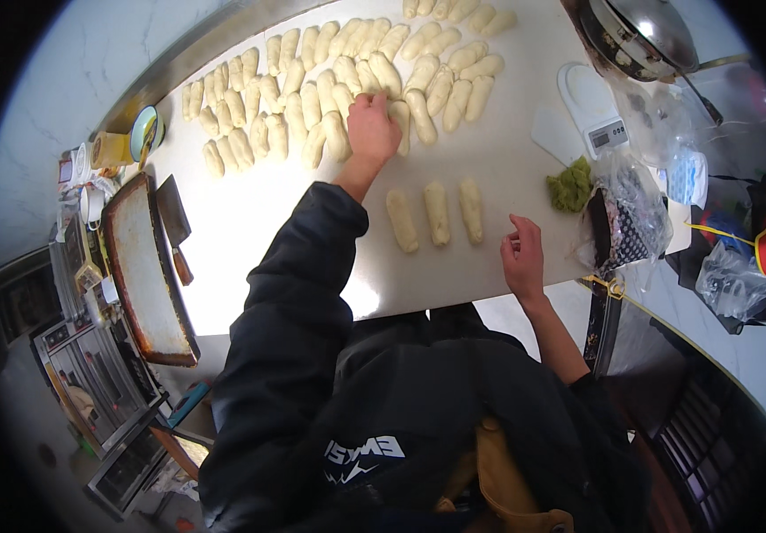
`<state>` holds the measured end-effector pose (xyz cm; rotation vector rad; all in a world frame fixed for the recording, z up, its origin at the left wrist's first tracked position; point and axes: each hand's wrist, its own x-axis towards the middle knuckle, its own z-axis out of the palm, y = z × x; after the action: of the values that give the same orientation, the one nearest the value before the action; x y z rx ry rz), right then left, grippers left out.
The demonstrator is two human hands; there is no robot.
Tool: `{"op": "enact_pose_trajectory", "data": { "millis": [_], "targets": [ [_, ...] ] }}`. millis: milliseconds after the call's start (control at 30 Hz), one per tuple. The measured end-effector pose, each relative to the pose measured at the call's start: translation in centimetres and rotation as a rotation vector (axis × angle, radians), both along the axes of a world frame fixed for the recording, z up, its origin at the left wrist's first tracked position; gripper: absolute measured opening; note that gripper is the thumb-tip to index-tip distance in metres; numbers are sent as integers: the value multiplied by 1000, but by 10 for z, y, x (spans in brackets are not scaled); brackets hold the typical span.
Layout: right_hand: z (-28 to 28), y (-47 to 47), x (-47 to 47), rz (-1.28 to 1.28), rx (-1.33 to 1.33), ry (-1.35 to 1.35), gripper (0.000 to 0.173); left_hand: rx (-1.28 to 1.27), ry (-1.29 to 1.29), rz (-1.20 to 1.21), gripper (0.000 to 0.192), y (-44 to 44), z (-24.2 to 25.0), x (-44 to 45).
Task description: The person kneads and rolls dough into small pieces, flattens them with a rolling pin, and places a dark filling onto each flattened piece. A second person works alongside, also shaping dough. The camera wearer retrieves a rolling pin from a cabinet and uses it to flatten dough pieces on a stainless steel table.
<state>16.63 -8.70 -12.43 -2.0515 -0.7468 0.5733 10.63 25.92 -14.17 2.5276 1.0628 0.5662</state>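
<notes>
My left hand [373, 130] reaches into the rows of pale dough rolls [326, 93] on the worktop [276, 246]. Its fingertips touch the dough between a roll on the left [336, 136] and one on the right [401, 126]. The back of the hand hides whether anything is pinched. Closer to me, three separate dough rolls lie side by side: a left one [401, 220], a middle one [436, 213] and a right one [471, 210]. To their right hovers my right hand [524, 260], holding nothing, its fingers loosely bent and apart.
A green dough lump [570, 185] lies near a digital kitchen scale [592, 110] and a plastic bag [636, 213]. At left are a cleaver [173, 213], a baking tray [146, 273] and an enamel bowl [147, 133]. A lidded pan [642, 36] stands at far right.
</notes>
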Motion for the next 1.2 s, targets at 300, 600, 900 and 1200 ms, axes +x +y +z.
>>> {"op": "enact_pose_trajectory", "data": {
  "millis": [300, 600, 900, 1200],
  "targets": [
    [9, 17, -10, 136, 91, -83, 27, -205, 296, 24, 32, 12, 12, -23],
    [33, 99, -50, 504, 240, -599, 40, -1100, -235, -114, 27, -25, 53, -109],
    [-1, 127, -118, 842, 7, -313, 44, -465, 158, -384, 37, -38, 2, -145],
    [4, 83, -88, 596, -4, -178, 36, 56, 34, -359, 63, -99, -4, -151]
  ]
}}
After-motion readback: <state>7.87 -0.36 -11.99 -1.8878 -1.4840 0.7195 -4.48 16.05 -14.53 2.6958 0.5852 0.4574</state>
